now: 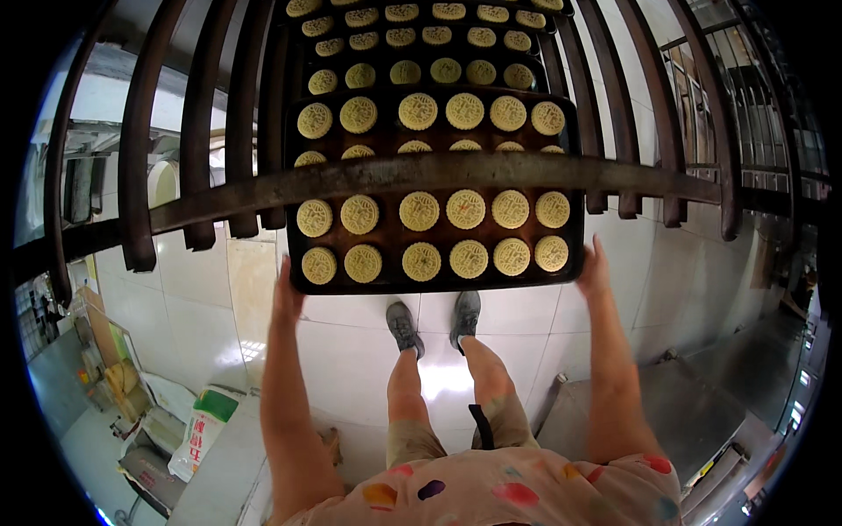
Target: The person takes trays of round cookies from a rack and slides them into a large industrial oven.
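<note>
A dark baking tray [438,286] carries rows of round, pale yellow mooncakes [466,209] with fluted edges and pressed patterns. It lies partly within a tall metal rack [386,175], whose crossbar passes over the tray and hides part of one row. My left hand [288,292] grips the tray's near left corner. At the near right corner, my right hand [595,268] is closed on the tray's side. Both arms reach forward, and the tray's near edge sticks out of the rack toward me. Some fingers are hidden by the tray.
Further trays of mooncakes [403,72] sit in the rack beyond. Dark slats [200,131] line both sides of the rack. A white and green sack [203,430] lies at lower left; a metal counter [702,394] stands at right. Pale floor tiles [351,351] surround my shoes.
</note>
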`<state>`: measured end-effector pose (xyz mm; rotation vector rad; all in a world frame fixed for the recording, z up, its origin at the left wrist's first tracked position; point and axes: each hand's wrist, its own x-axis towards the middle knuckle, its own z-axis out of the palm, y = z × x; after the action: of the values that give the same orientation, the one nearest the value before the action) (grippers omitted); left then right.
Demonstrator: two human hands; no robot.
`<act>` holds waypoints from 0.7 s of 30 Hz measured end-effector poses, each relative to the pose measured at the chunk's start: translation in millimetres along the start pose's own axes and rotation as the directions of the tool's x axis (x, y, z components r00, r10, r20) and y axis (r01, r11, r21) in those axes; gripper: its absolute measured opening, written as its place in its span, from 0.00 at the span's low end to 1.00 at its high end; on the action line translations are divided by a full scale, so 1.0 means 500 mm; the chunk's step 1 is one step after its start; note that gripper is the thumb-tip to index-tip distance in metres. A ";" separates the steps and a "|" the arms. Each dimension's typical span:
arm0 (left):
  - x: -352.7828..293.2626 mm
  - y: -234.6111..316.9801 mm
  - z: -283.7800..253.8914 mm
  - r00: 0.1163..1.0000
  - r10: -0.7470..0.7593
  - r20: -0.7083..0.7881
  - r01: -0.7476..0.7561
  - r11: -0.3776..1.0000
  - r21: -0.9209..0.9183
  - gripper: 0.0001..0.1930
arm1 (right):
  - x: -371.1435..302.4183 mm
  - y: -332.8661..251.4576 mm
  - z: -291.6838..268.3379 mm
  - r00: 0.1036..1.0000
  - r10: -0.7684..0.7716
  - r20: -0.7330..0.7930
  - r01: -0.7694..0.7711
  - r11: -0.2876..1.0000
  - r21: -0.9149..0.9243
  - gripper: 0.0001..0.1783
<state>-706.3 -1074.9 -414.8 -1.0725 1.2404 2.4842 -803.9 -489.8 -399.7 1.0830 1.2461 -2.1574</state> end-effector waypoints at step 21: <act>-0.566 -0.189 -0.008 0.791 0.182 -0.585 0.290 0.730 0.619 0.39 | -0.441 0.149 -0.235 0.849 -0.344 -0.401 -0.186 0.515 -0.837 0.40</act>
<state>-457.0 -971.6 -287.6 -1.6716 2.0221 1.3497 -570.9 -431.4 -298.9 1.1348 2.3026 -0.9116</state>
